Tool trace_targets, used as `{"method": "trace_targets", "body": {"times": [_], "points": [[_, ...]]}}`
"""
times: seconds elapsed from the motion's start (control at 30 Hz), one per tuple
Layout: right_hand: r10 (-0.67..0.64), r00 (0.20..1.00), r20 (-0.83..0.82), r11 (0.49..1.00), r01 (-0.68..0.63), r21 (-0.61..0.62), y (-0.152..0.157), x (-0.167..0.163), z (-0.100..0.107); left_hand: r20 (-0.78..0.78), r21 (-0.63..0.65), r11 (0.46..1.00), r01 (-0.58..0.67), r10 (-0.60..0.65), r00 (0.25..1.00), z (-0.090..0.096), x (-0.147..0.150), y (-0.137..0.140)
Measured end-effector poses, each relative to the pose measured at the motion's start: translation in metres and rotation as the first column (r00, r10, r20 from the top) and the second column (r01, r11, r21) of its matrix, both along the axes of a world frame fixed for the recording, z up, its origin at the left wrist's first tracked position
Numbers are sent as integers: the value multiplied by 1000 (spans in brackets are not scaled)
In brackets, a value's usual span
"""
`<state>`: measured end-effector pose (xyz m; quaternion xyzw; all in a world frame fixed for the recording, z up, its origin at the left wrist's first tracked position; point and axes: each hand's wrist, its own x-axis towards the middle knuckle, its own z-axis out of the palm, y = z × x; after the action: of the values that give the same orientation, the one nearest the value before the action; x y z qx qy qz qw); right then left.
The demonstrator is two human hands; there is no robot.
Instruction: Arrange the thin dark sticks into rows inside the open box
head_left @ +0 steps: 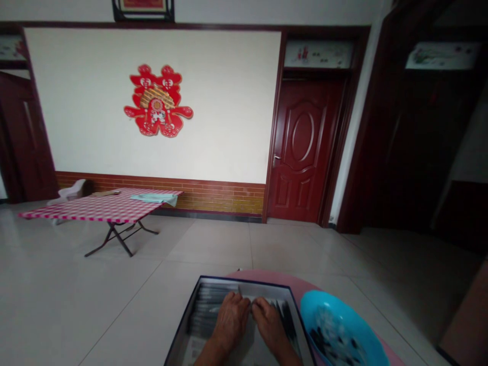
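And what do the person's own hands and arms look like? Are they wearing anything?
The left hand and right hand wear no gloves. The forearms look bare too: no sleeves, watch or bracelet show. The fingers are too small to tell about rings.

2 bare, tapered forearms (209, 353) with 2 bare wrists (218, 341) and bare fingers (241, 305)

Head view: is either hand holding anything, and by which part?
The left hand and right hand nearly meet over the box; anything between their fingers is too small to make out, so a hold cannot be told.
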<state>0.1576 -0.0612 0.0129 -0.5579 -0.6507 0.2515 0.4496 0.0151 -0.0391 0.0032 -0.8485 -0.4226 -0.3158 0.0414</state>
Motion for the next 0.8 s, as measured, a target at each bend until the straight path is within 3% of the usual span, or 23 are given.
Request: {"method": "trace_targets", "body": {"times": [0.3, 0.5, 0.67, 0.8], "points": [[-108, 989, 100, 994, 106, 24, 6, 1, -13, -44, 23, 997, 71, -69, 997, -1, 5, 1], [-95, 994, 50, 991, 99, -91, 11, 3, -13, -35, 20, 998, 58, -57, 998, -3, 4, 0], [-11, 1000, 17, 996, 13, -92, 11, 9, -6, -118, 20, 1000, 24, -22, 993, -5, 2, 1], [-4, 992, 123, 999, 10, -46, 19, 16, -7, -204, 28, 999, 26, -20, 979, -3, 7, 12]]}}
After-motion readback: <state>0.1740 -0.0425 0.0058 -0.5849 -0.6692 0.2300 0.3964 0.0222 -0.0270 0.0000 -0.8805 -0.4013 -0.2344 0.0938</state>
